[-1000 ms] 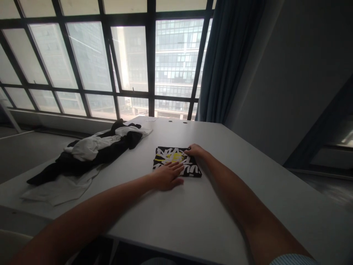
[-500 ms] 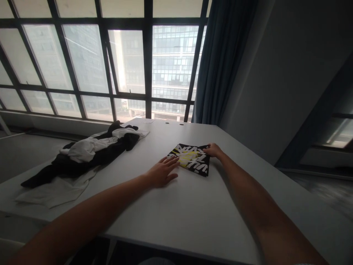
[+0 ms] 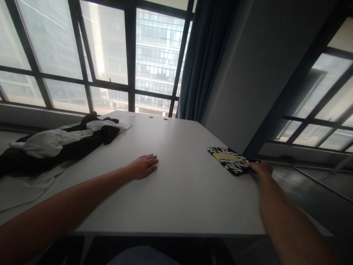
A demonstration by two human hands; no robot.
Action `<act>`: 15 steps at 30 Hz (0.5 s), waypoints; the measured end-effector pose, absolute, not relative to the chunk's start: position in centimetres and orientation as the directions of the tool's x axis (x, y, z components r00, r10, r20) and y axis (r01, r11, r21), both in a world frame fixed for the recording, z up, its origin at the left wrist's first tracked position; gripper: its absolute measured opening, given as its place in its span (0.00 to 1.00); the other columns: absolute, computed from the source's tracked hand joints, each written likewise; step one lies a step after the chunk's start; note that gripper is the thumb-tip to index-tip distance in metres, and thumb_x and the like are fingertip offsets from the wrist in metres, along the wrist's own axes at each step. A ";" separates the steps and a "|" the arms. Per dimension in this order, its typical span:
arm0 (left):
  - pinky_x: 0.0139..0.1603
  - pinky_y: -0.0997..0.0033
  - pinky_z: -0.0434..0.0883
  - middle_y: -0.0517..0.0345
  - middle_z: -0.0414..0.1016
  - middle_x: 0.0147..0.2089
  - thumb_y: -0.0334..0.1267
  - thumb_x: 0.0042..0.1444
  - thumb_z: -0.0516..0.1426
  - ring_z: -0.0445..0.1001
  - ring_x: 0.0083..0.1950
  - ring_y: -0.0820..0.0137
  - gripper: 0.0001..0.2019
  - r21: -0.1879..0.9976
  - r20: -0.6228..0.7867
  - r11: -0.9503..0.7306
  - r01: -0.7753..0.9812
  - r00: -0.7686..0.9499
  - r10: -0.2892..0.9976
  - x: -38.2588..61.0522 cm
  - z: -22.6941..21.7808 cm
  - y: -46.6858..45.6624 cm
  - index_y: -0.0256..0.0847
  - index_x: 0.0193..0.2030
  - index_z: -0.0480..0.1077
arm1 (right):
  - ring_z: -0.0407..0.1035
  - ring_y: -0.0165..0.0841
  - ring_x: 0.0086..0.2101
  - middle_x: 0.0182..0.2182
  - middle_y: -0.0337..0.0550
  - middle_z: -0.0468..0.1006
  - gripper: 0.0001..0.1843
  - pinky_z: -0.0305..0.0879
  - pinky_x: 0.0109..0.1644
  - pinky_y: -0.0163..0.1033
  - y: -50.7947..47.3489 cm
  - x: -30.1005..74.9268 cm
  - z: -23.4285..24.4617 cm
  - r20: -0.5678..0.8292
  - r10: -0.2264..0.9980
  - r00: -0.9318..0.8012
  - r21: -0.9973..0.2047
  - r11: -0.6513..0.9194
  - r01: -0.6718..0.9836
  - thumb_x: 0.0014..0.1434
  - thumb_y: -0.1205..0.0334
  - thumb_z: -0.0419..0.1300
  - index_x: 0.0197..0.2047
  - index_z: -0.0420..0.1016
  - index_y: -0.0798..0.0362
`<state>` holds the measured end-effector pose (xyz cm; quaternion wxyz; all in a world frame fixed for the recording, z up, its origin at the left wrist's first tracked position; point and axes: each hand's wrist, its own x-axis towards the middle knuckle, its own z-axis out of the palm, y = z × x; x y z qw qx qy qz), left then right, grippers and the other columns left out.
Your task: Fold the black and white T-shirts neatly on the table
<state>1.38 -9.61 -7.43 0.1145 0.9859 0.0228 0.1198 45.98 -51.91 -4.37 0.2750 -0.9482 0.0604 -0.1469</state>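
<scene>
A folded black T-shirt (image 3: 230, 159) with white and yellow lettering is at the right side of the white table. My right hand (image 3: 261, 168) grips its right edge, fingers closed around the cloth. On the middle of the table, my left hand (image 3: 144, 166) lies palm down with its fingers stretched out, holding nothing. The folded T-shirt is well to the right of that hand. A heap of black and white clothes (image 3: 96, 138) lies loosely along the table's left side, beyond my left forearm.
The white table (image 3: 179, 206) has its front edge close to my body and its right edge beside my right hand. Two small dark discs (image 3: 165, 119) sit at the far end. A blue curtain (image 3: 195, 73) hangs behind, beside large windows.
My right hand has carried the folded T-shirt rightward across the table. My left hand no longer touches it and rests on the tabletop. The view has turned to the right.
</scene>
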 end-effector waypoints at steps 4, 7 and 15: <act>0.75 0.54 0.56 0.50 0.65 0.72 0.58 0.69 0.44 0.59 0.74 0.58 0.30 0.220 0.228 -0.975 0.020 0.971 0.071 1.3 -7.4 -9.3 0.44 0.67 0.69 | 0.76 0.54 0.51 0.47 0.78 0.79 0.24 0.72 0.44 0.48 -53.5 45.5 -5.1 0.212 -0.286 0.934 -0.573 -0.811 -0.119 0.54 0.69 0.65 0.55 0.82 0.62; 0.75 0.54 0.56 0.50 0.65 0.72 0.62 0.68 0.42 0.60 0.74 0.57 0.33 0.216 0.222 -0.976 0.008 0.973 0.058 1.2 -7.2 -9.2 0.45 0.67 0.70 | 0.75 0.52 0.54 0.48 0.77 0.78 0.27 0.72 0.48 0.46 -53.3 45.4 -5.2 0.223 -0.301 0.927 -0.599 -0.793 -0.114 0.55 0.69 0.65 0.59 0.79 0.64; 0.73 0.59 0.60 0.51 0.72 0.67 0.67 0.66 0.41 0.65 0.71 0.59 0.36 0.184 0.250 -0.982 0.050 0.964 0.096 1.2 -7.4 -9.5 0.47 0.67 0.70 | 0.73 0.53 0.57 0.52 0.77 0.77 0.26 0.69 0.55 0.47 -53.4 45.4 -4.8 0.274 -0.273 0.922 -0.631 -0.774 -0.042 0.59 0.66 0.65 0.60 0.77 0.66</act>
